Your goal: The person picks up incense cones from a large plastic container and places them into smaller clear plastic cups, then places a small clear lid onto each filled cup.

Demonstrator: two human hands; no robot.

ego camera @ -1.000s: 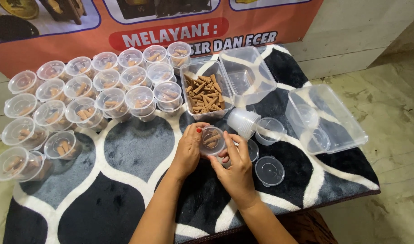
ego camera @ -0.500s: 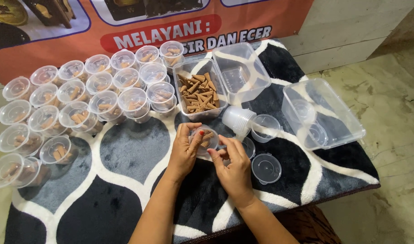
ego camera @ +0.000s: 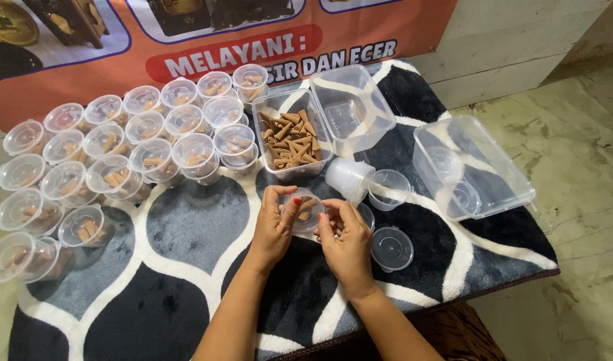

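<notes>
centrally, a small clear round cup point(ego camera: 306, 210) with a few brown cone-shaped sticks inside sits between both hands, just above the patterned cloth on the tabletop point(ego camera: 186, 220). the left hand point(ego camera: 274, 227) has its grip curled closed around the cup's left side; the right hand point(ego camera: 346, 237) has its grip closed on the right rim. behind it, a clear rectangular tub point(ego camera: 293, 137) holds loose brown sticks. to the left, rows of lidded filled cups point(ego camera: 119, 154). a stack of empty cups point(ego camera: 350, 179) lies on its side; an empty lidded box point(ego camera: 473, 167) rests at the right.
</notes>
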